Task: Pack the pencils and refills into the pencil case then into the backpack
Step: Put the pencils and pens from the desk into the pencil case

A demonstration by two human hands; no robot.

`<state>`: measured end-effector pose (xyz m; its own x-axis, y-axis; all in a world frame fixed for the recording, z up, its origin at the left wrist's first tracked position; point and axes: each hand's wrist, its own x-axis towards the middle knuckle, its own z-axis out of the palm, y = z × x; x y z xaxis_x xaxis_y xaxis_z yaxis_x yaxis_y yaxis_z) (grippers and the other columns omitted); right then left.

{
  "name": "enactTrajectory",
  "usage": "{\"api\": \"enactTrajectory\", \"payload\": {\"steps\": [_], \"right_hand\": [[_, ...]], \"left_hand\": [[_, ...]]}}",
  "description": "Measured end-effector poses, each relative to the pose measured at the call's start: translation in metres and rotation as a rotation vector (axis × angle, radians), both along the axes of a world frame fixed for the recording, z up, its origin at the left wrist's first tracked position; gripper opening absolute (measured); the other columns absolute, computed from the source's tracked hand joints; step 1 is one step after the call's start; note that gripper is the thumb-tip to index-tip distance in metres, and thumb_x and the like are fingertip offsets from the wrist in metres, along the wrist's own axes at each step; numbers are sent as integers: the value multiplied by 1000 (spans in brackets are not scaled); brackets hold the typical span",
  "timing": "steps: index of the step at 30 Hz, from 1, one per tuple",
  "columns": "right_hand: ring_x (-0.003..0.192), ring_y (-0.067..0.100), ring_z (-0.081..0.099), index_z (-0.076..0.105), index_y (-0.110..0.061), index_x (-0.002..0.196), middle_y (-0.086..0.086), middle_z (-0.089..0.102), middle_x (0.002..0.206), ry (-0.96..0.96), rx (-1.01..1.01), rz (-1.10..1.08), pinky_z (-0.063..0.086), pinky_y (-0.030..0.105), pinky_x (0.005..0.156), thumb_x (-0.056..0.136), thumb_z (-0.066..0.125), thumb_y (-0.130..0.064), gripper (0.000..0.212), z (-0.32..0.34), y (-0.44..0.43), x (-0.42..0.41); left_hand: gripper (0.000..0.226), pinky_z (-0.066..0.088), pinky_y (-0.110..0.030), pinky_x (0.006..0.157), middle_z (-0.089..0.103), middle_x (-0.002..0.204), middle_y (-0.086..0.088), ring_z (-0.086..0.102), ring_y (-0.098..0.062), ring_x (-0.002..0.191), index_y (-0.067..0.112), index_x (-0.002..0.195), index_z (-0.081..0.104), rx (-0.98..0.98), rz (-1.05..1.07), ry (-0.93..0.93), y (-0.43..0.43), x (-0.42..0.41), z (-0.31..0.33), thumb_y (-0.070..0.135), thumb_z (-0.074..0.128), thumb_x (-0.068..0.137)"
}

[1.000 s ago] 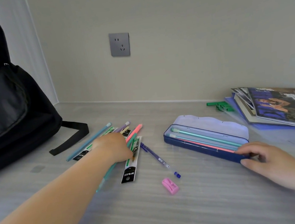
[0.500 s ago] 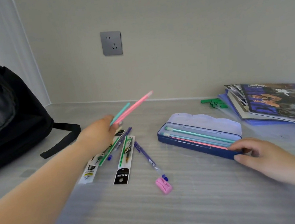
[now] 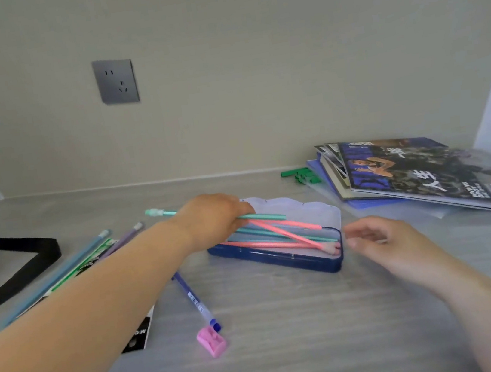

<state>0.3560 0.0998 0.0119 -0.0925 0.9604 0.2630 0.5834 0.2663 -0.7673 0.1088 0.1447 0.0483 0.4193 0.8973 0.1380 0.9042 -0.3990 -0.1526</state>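
Grey wood-grain desk [image 3: 293,352] is spread with loose stationery so that the open pencil case [image 3: 283,261] can be filled. A teal pencil [image 3: 261,216] is pinched in the left hand [image 3: 211,219] and laid slantwise over the pencils already inside. The right hand [image 3: 377,238] is held slack and empty just beside the case's end, probably to steady it.

The left hand [image 3: 211,219], at the loose pile a second ago, now reaches over the open pencil case [image 3: 282,258], gripping a teal pencil [image 3: 261,217] and a pink pencil [image 3: 289,236] that slants down into the tray. The right hand [image 3: 381,241] has let go of the case's corner and hovers just beside it, fingers [image 3: 355,233] loosely spread.
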Motion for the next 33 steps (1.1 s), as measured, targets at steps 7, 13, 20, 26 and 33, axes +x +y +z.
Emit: {"api": "enactTrajectory", "payload": {"steps": [7, 13, 20, 26, 33], "right_hand": [[80, 12, 54, 63, -15, 94, -2, 62, 88, -2, -14, -11, 37, 6, 64, 81, 59, -14, 14, -3, 9, 2], [87, 17, 55, 63, -13, 99, 4, 64, 97, -34, -13, 9, 40, 22, 71, 83, 56, -13, 18, -6, 11, 2], [82, 14, 53, 63, -13, 99, 4, 63, 93, -30, -23, 22, 36, 6, 63, 82, 58, -13, 18, -9, 13, 4], [80, 12, 53, 63, -13, 98, 5, 63, 94, -5, -23, 29, 37, 0, 59, 82, 59, -13, 18, -10, 13, 5], [74, 3, 53, 63, -15, 98, 1, 62, 92, -6, -27, 36, 38, -1, 59, 81, 59, -16, 17, -10, 13, 5]], "left_hand": [[34, 33, -33, 100, 56, 129, -3, 47, -24, 119, 29, 128, 47, 32, -47, 69, 22, 14, -14, 29, 33, 96], [30, 36, -33, 99, 59, 122, -5, 49, -26, 116, 24, 115, 57, 16, -145, 39, 14, 37, -23, 17, 37, 93], [22, 31, -24, 73, 58, 104, -7, 47, -25, 105, 16, 101, 63, -107, -86, -189, 8, 55, -27, 25, 47, 89], [44, 31, -22, 101, 50, 132, -3, 42, -18, 124, 21, 125, 51, -240, -19, -524, 7, 35, -27, 26, 62, 83], [40, 26, -15, 96, 45, 137, -3, 41, -15, 123, 18, 123, 53, -217, 145, -623, 7, -25, -25, 8, 58, 85]]}}
